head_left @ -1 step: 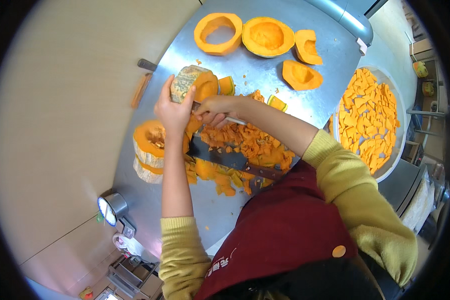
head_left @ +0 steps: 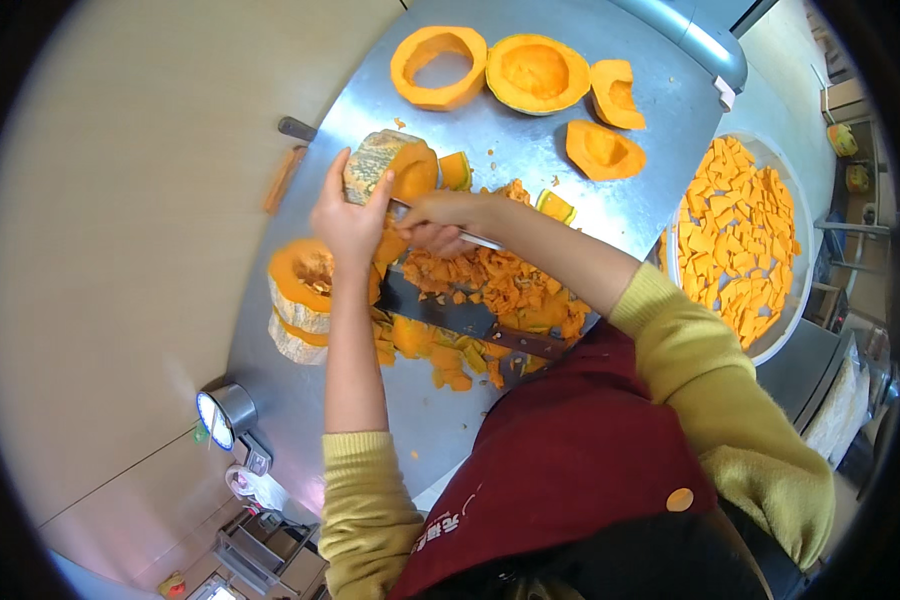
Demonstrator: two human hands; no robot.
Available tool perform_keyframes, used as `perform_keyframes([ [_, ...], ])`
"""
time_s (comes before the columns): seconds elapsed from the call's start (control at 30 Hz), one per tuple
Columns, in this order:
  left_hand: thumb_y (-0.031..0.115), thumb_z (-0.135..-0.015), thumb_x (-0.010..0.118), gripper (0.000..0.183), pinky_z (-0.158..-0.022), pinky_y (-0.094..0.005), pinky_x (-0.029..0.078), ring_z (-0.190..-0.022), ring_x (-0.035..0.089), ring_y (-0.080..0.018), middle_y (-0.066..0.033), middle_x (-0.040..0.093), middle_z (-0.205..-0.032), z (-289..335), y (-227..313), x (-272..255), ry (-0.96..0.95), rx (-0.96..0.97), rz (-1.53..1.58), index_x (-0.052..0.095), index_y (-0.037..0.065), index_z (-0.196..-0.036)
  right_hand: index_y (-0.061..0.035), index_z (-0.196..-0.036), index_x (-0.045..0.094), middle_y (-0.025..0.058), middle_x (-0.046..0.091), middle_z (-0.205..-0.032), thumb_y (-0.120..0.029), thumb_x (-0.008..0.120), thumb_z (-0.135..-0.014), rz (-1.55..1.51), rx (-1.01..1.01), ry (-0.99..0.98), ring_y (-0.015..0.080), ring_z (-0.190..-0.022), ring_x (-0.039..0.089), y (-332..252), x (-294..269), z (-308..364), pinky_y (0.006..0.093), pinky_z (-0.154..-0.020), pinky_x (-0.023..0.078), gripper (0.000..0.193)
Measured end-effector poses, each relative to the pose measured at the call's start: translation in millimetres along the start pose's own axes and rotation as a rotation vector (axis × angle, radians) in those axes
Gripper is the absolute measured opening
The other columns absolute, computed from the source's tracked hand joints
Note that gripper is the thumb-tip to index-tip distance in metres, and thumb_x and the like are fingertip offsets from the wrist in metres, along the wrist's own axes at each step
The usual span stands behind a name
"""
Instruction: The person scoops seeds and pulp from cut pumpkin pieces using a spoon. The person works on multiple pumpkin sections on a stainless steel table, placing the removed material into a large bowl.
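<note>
My left hand point(head_left: 352, 215) is wrapped round a pumpkin piece point(head_left: 372, 166) with grey-green mottled rind and an orange cut side, holding it tilted on its edge. Just right of it, my right hand point(head_left: 440, 222) is closed on a slim silver-handled tool point(head_left: 482, 241); its working end reaches to the pumpkin and is mostly hidden. Beneath my right forearm lies a heap of orange pumpkin pulp point(head_left: 510, 280). A dark-bladed cleaver point(head_left: 525, 342) with a brown handle rests beside the pulp and rind scraps point(head_left: 432, 350). Left of my left wrist sit stacked pumpkin pieces point(head_left: 298, 322), seeds showing in the upper one.
Cut pumpkin halves point(head_left: 537, 74) and a pumpkin ring point(head_left: 410, 85) lie along the far side of the metal table point(head_left: 450, 145). A large tub point(head_left: 808, 270) of orange pumpkin chunks stands at the right. A dark-handled knife point(head_left: 296, 128) lies at the left edge, by the wall.
My right hand and the tool have shifted slightly rightward and away from the left fingers. The left hand still grips the pumpkin piece in nearly the same place.
</note>
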State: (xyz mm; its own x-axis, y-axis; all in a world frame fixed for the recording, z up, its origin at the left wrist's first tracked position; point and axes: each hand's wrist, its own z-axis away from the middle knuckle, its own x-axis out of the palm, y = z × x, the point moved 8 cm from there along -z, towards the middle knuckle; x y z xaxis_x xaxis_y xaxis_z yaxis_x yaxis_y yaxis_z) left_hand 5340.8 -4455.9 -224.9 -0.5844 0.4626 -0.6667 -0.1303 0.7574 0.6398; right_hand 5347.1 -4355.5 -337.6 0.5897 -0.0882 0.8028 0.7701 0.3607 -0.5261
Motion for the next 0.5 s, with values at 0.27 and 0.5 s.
perform_keyframes([
  [0.27,0.027,-0.080,0.077,0.056,-0.083,-0.0325,0.050,-0.092,0.064,-0.0218,-0.0138,0.066,-0.105,18.2,-33.0,-17.5,-0.139,-0.263,-0.121,0.057,0.000,-0.124,-0.0010,-0.091,0.057,0.0176,0.062,-0.066,-0.013,0.047,-0.090,1.055,-0.704,1.020,0.0337,-0.060,0.062,-49.5,5.1,100.6,0.0457,-0.054,0.048,0.016],
  [0.5,0.018,-0.084,0.070,0.049,-0.075,-0.0332,0.052,-0.081,0.060,-0.0164,-0.0093,0.062,-0.099,26.7,-53.3,-50.6,0.163,-0.419,0.769,0.050,0.003,-0.126,-0.0017,-0.095,0.055,0.0133,0.063,-0.063,-0.008,0.054,-0.085,1.701,-0.360,1.113,0.0339,-0.061,0.065,-51.9,-10.6,100.0,0.0430,-0.049,0.049,0.012],
])
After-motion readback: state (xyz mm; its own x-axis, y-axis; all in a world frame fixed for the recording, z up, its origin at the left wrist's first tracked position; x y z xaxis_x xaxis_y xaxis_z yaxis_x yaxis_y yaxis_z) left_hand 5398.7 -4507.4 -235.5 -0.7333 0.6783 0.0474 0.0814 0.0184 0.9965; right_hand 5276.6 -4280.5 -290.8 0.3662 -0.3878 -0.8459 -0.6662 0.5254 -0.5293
